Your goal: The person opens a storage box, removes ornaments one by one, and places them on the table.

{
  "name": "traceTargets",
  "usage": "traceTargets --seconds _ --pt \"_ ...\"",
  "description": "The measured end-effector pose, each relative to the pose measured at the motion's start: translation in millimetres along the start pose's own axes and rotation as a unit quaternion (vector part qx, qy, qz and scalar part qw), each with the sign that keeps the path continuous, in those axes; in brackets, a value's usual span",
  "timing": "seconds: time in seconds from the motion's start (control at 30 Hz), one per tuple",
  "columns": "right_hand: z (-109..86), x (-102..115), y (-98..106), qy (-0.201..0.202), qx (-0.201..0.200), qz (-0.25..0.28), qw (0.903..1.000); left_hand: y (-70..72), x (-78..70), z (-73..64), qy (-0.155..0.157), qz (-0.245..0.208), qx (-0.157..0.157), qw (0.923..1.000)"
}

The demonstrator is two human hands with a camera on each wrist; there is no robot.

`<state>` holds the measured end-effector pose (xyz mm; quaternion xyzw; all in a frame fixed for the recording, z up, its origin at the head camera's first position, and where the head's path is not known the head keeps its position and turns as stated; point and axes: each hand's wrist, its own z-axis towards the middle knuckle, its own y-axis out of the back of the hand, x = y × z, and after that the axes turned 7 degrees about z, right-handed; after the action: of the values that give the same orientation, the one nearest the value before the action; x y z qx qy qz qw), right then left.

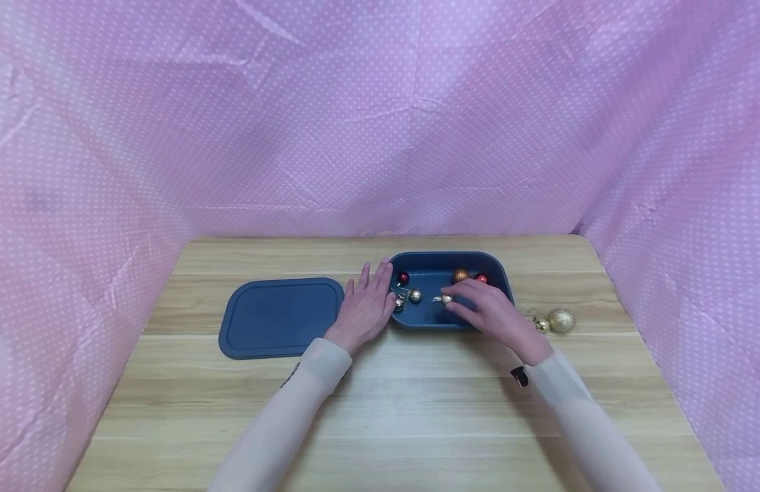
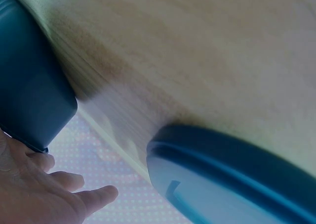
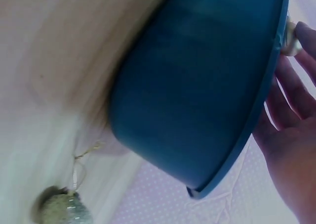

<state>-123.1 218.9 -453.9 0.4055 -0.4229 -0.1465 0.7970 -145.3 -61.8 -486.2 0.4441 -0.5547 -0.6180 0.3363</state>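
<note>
A dark blue box (image 1: 429, 262) stands uncovered on the table. My left hand (image 1: 366, 311) rests on its left rim, fingers fairly straight and spread. Over the box's right part, my right hand (image 1: 493, 314) pinches a small gold bauble (image 1: 446, 299) between thumb and fingertips; the right wrist view catches this bauble (image 3: 292, 41) above the rim. Inside lie a dark red bauble (image 1: 403, 278) and gold baubles (image 1: 415, 295) at the left, with an orange bauble (image 1: 460, 275) and a red bauble (image 1: 481, 278) at the back right. My right hand hides part of the interior.
The matching blue lid (image 1: 281, 318) lies flat left of the box. To the right of the box, a large glittery gold bauble (image 1: 562, 320) and a smaller gold bauble (image 1: 542, 324) lie on the wooden table (image 1: 404, 410). Pink dotted cloth (image 1: 380, 137) hangs around the table.
</note>
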Motion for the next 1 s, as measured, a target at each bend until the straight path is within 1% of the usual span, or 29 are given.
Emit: traceTargets --seconds 0.33,0.5,0.8,1.0 --pt "-20.5 0.2 2.8 -0.011 -0.060 0.005 0.9981 -0.2 -0.4 -0.4 0.001 0.001 0.001 1.0000" --pt "-29.5 2.5 6.1 -0.018 -0.082 0.015 0.9963 -0.4 -0.7 -0.6 0.002 -0.001 0.000 1.0000" --pt "-42.9 7.4 14.7 -0.019 -0.127 -0.012 0.9916 -0.4 -0.7 -0.9 0.002 0.001 0.001 1.0000" --pt "-52.0 10.5 23.2 -0.027 -0.141 -0.025 0.9894 -0.6 -0.7 -1.1 0.003 0.003 0.005 1.0000"
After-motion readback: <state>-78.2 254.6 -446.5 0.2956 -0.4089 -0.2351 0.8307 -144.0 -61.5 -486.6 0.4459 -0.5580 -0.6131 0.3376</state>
